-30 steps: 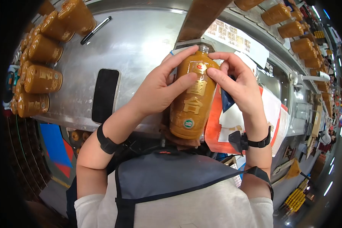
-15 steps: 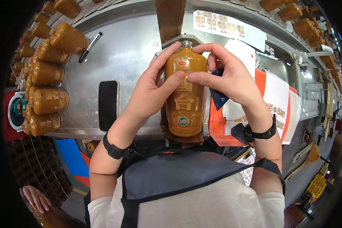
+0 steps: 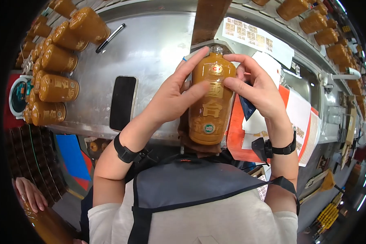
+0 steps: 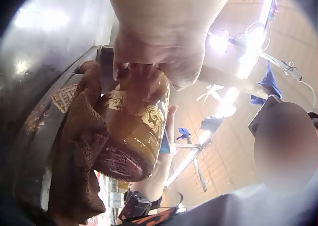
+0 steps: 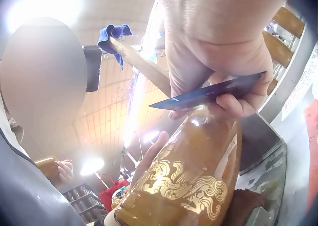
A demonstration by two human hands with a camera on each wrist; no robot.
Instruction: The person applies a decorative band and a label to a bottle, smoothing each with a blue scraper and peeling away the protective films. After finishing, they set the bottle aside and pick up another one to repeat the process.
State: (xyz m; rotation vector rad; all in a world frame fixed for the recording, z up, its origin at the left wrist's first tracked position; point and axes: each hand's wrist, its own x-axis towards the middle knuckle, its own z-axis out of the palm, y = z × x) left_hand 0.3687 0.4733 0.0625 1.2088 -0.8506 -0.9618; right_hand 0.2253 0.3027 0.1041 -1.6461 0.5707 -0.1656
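Observation:
A glossy amber-brown bottle [image 3: 210, 122] with gold characters, a small red emblem and a clear glass neck lies on a brown cloth [image 4: 84, 136] at the bench's near edge. My left hand [image 3: 173, 95] holds its left shoulder, fingers behind and thumb across the front. From the other side my right hand [image 3: 261, 89] sets thumb and forefinger on the shoulder near the neck. Its curled lower fingers grip a thin dark blue pointed piece [image 5: 203, 95], which crosses close over the bottle's neck end in the right wrist view. Gold scrollwork covers the bottle's side there.
Left of the hands are a black phone [image 3: 123, 103], a marker pen [image 3: 110, 38] and rows of similar bottles [image 3: 60, 88]. A sticker sheet [image 3: 252, 34] and orange-white papers [image 3: 280, 103] lie at right. Another person's hand [image 3: 30, 193] rests on a bottle at lower left.
The head view swings left and back. My hands stay at the bottle's shoulders; the thumbs come close together, then stand apart again. Another person's hand and bottle have come into view at lower left.

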